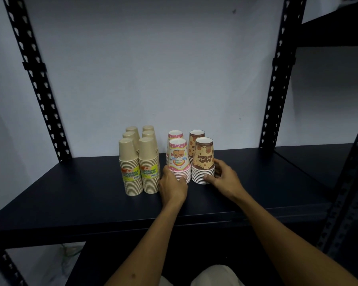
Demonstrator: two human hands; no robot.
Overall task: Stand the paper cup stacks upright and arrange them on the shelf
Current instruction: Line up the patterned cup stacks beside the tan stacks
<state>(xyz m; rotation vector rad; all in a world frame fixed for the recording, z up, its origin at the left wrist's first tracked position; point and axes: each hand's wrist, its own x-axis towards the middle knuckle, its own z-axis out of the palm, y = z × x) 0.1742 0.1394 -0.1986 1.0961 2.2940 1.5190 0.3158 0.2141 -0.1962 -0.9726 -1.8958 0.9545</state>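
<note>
Pink stack sits in the left hand, brown stack at 3 o'clock in the right hand, fingers curled around both.

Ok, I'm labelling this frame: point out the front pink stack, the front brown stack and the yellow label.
Front pink stack (178,156), head view, bear print.
Front brown stack (204,159), head view, cream banner.
Yellow label (130,174), head view, its middle.

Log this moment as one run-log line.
left hand: on front pink stack | right hand: on front brown stack | all stacks upright on shelf

Bare forearms, light trousers
</note>
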